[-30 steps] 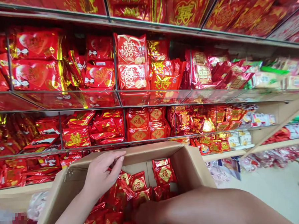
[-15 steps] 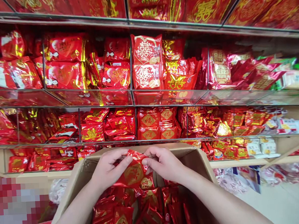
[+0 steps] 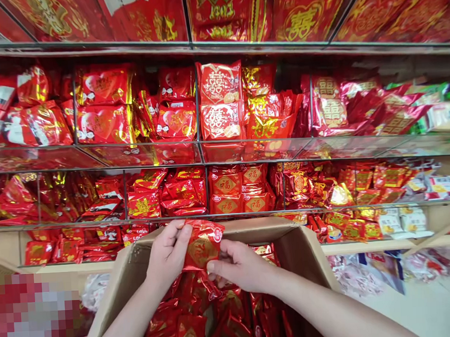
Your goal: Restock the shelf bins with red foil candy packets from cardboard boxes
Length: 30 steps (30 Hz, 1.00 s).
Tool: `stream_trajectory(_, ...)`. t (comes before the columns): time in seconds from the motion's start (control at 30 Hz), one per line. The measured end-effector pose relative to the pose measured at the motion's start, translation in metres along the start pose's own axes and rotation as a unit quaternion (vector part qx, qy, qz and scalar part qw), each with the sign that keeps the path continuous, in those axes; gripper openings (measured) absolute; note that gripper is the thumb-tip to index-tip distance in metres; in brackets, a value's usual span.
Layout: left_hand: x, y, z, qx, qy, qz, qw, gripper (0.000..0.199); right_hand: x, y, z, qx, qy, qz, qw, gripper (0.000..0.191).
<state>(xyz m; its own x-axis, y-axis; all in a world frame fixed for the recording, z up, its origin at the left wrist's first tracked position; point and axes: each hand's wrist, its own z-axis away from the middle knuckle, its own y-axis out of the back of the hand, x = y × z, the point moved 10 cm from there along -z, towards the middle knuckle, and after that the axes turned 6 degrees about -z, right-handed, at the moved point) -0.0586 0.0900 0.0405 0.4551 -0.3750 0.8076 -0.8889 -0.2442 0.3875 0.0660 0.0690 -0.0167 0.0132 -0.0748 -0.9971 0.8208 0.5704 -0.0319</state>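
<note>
A red packet with a gold emblem point(image 3: 202, 245) is pinched at its upper left by my left hand point(image 3: 169, 249), above the open cardboard box point(image 3: 308, 254). My right hand point(image 3: 239, 266) is closed at the packet's lower right edge, thumb against it; its other fingertips are partly hidden behind and below. Many similar red packets point(image 3: 190, 334) lie loosely inside the box beneath both hands. Part of another red packet shows just under my right fingers, and whether they touch it I cannot tell.
Shelves with clear front rails point(image 3: 246, 151) run across behind the box, filled with red packets point(image 3: 222, 121). Below them at the right are plastic-wrapped goods point(image 3: 357, 277) on the pale floor point(image 3: 436, 303). A blurred patch covers the lower left.
My right hand has moved from the packet's top edge down to its lower right. The packet now hangs flatter and faces the camera more. The view has shifted slightly.
</note>
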Motion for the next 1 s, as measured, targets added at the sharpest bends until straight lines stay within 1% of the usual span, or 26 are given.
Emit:
stream_trajectory(0.07,-0.007,0.002,0.001,-0.005,0.024,0.067,0.997,0.015,-0.005,0.01,-0.001,0.045,0.022,-0.031,0.998,0.015)
stream_trajectory(0.17,-0.011,-0.003,0.001,-0.058,0.041,0.128,0.989,0.029,-0.015,0.02,-0.001,0.072,0.044,-0.051,0.995,0.018)
stream_trajectory(0.2,-0.013,-0.005,0.001,-0.072,0.049,0.132,0.988,0.029,-0.019,0.023,0.0,0.079,0.052,-0.047,0.994,0.019)
stream_trajectory(0.27,-0.017,-0.005,-0.001,-0.079,0.063,0.127,0.987,0.025,-0.026,0.032,0.003,0.105,0.062,-0.047,0.992,0.022)
stream_trajectory(0.4,-0.019,-0.007,-0.005,-0.071,0.069,0.108,0.989,0.03,-0.03,0.057,0.012,0.218,0.076,-0.027,0.973,0.034)
stream_trajectory(0.43,-0.02,-0.007,-0.005,-0.068,0.068,0.102,0.99,0.032,-0.031,0.059,0.013,0.232,0.086,-0.023,0.969,0.036)
stream_trajectory(0.47,-0.02,-0.007,-0.005,-0.061,0.067,0.095,0.991,0.034,-0.032,0.057,0.013,0.227,0.094,-0.03,0.969,0.037)
stream_trajectory(0.57,-0.02,-0.006,-0.005,-0.057,0.066,0.09,0.992,0.035,-0.03,0.039,0.005,0.144,0.084,-0.1,0.981,0.036)
stream_trajectory(0.6,-0.02,-0.006,-0.004,-0.056,0.066,0.092,0.992,0.034,-0.033,0.037,0.005,0.13,0.085,-0.107,0.982,0.037)
stream_trajectory(0.63,-0.02,-0.005,-0.004,-0.054,0.065,0.091,0.992,0.033,-0.039,0.04,0.006,0.133,0.096,-0.098,0.982,0.037)
stream_trajectory(0.67,-0.019,-0.005,-0.004,-0.054,0.062,0.088,0.993,0.032,-0.048,0.047,0.011,0.154,0.12,-0.079,0.978,0.036)
stream_trajectory(0.73,-0.017,-0.005,-0.004,-0.059,0.054,0.075,0.994,0.029,-0.07,0.073,0.027,0.226,0.19,-0.036,0.955,0.035)
stream_trajectory(0.8,-0.015,-0.008,-0.004,-0.075,0.047,0.061,0.994,0.027,-0.089,0.106,0.05,0.315,0.245,0.024,0.917,0.037)
stream_trajectory(0.83,-0.014,-0.01,-0.004,-0.083,0.044,0.056,0.994,0.027,-0.095,0.121,0.06,0.361,0.255,0.078,0.894,0.039)
stream_trajectory(0.87,-0.012,-0.01,-0.004,-0.085,0.04,0.049,0.994,0.026,-0.1,0.135,0.068,0.402,0.254,0.151,0.867,0.042)
stream_trajectory(0.9,-0.011,-0.01,-0.004,-0.085,0.036,0.041,0.995,0.025,-0.105,0.144,0.073,0.435,0.245,0.238,0.833,0.043)
stream_trajectory(0.93,-0.01,-0.01,-0.004,-0.084,0.031,0.033,0.995,0.025,-0.108,0.151,0.074,0.455,0.23,0.326,0.796,0.044)
stream_trajectory(0.97,-0.009,-0.01,-0.005,-0.081,0.025,0.025,0.996,0.024,-0.11,0.155,0.071,0.46,0.212,0.408,0.76,0.042)
stream_trajectory(1.0,-0.008,-0.009,-0.005,-0.078,0.019,0.017,0.997,0.023,-0.11,0.157,0.063,0.453,0.191,0.475,0.73,0.04)
